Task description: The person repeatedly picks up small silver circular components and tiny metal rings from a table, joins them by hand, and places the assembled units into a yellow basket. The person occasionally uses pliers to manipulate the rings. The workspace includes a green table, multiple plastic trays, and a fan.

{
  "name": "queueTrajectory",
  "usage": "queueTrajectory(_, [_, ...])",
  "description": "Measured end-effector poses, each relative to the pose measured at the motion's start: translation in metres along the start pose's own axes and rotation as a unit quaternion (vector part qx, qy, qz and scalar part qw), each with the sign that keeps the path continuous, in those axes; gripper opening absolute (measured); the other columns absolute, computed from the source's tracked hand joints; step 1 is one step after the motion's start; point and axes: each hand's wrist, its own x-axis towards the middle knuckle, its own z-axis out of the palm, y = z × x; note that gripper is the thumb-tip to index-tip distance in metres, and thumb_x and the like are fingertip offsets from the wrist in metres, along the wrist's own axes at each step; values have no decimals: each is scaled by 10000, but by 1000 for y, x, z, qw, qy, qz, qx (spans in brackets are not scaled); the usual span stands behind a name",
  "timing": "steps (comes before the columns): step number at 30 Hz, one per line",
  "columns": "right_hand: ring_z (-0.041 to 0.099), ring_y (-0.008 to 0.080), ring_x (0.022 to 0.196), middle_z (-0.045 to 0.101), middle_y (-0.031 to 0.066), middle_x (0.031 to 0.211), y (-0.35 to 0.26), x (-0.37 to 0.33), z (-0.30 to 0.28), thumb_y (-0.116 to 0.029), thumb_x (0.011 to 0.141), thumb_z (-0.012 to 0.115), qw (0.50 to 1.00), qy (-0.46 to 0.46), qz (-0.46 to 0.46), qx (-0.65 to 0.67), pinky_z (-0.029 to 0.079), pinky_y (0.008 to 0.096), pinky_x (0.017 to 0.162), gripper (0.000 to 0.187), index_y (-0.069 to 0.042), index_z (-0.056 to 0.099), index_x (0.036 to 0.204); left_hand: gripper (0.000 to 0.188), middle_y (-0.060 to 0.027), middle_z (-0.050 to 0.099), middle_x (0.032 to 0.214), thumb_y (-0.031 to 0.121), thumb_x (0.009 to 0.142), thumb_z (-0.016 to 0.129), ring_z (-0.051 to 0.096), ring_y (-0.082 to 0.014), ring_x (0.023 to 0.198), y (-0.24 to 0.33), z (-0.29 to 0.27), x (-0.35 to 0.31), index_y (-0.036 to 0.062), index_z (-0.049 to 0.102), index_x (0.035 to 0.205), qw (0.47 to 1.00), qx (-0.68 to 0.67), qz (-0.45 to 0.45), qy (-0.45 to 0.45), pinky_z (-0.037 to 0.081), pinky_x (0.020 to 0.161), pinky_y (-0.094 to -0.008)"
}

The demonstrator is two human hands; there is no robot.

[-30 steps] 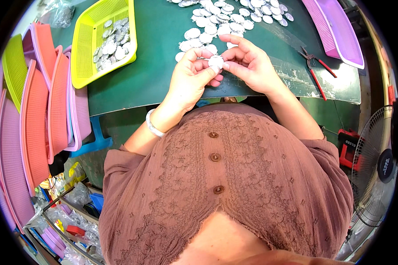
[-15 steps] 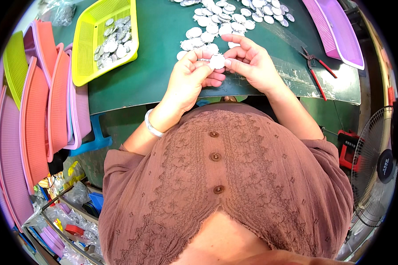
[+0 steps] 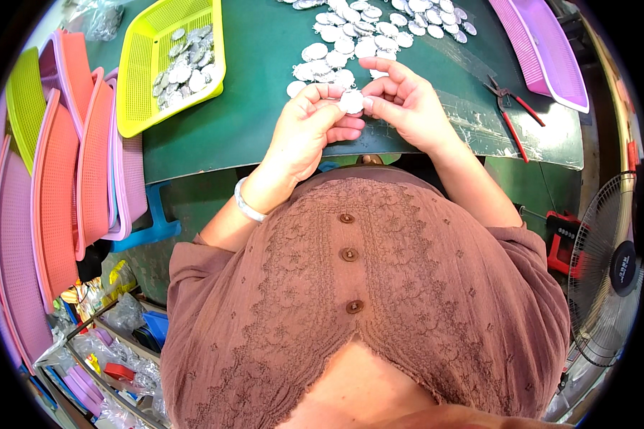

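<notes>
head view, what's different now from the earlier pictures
Very little. The picture shifts slightly, probably head movement. Nothing is visibly picked up or let go: the left hand still holds the pale disc, and the right hand stays at its right edge. The other discs, yellow-green basket and red-handled pliers look unmoved on the table.

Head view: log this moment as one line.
left hand: pinching pale disc | right hand: at disc's right edge | loose discs: beyond, on green table | yellow-green basket: discs inside | red-handled pliers: lying rightward
</notes>
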Motion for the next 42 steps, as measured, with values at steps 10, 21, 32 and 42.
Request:
queueTrajectory(10, [610,206,796,643,77,867,-3,8,2,-36,771,574,950,30,-109,-291,476,310,698,410,-82,508,1172,423,-183,587,1013,303,942,369,604,-258,879,-7,-19,4,-65,488,1115,991,-116,-54,-41,509,793,-327])
queueTrajectory(21, [540,271,838,618,101,867,3,34,16,-93,727,616,840,3,-186,-509,449,368,730,484,-48,474,1188,546,-210,584,1036,398,943,315,603,-296,921,-1,-31,1,-83,460,1155,984,-150,-83,-55,503,814,-361])
queueTrajectory(32, [538,260,826,615,72,839,-1,30,15,-68,735,593,851,-20,-150,-504,448,364,723,449,-60,484,1170,394,-200,595,956,282,936,395,618,-261,844,3,-40,-5,-61,443,1123,993,-104,-53,-25,529,729,-362])
queueTrajectory(42, [537,264,839,606,77,868,4,27,20,-114,718,646,871,0,-167,-462,455,363,737,497,-89,482,1186,384,-172,611,927,256,931,406,625,-237,819,4,-41,-7,-66,472,1129,994,-77,-63,-35,532,704,-337])
